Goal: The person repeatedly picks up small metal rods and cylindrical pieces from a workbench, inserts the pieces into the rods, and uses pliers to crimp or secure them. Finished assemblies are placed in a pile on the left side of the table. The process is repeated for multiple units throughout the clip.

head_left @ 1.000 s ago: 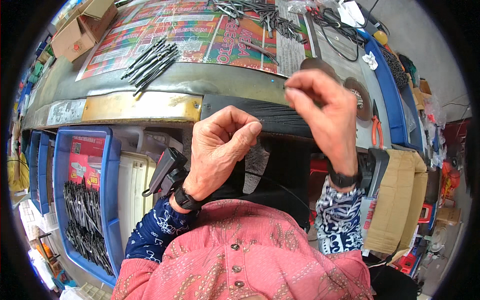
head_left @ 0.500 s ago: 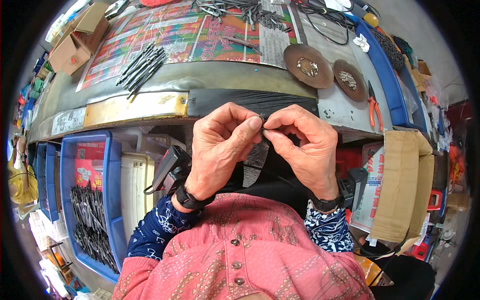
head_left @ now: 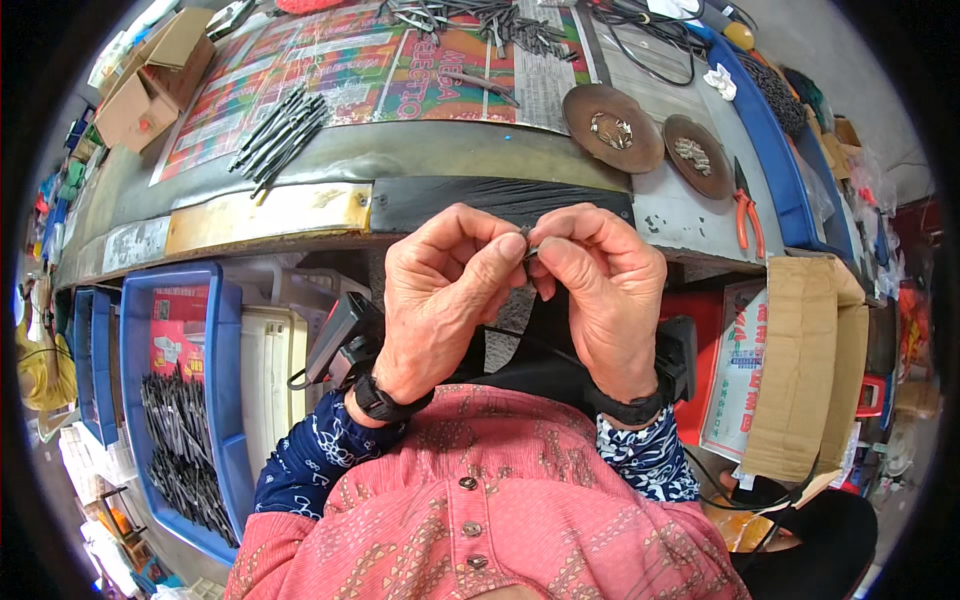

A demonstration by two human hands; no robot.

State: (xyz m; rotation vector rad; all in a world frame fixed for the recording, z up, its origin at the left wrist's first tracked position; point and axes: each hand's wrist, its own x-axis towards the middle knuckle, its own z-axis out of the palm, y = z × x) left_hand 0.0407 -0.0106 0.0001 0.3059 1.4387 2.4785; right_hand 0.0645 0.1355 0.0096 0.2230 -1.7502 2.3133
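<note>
A small dark piece (head_left: 530, 253) is pinched between my two hands, just off the bench's near edge; its kind is too small to make out. My left hand (head_left: 445, 290) is closed, thumb and forefinger tips on the piece. Opposite it, my right hand (head_left: 605, 290) is closed too, its thumb and fingertips meeting at the same piece. Beyond them, a brown round dish (head_left: 585, 140) holds small metal parts, and a second brown dish (head_left: 708, 185) with silvery parts stands to its right. A bundle of thin black strips (head_left: 280, 140) lies at the left of the bench.
Orange-handled pliers (head_left: 748, 222) lie at the bench's right edge beside a long blue tray (head_left: 765, 130). More black pieces (head_left: 510, 25) are heaped at the back. A blue bin (head_left: 232, 420) with black strips stands at lower left, and a cardboard box (head_left: 805, 370) at right.
My right hand has turned a little, its wrist shifting left and its fingers curling round the piece. My left hand stays nearly where it was.
</note>
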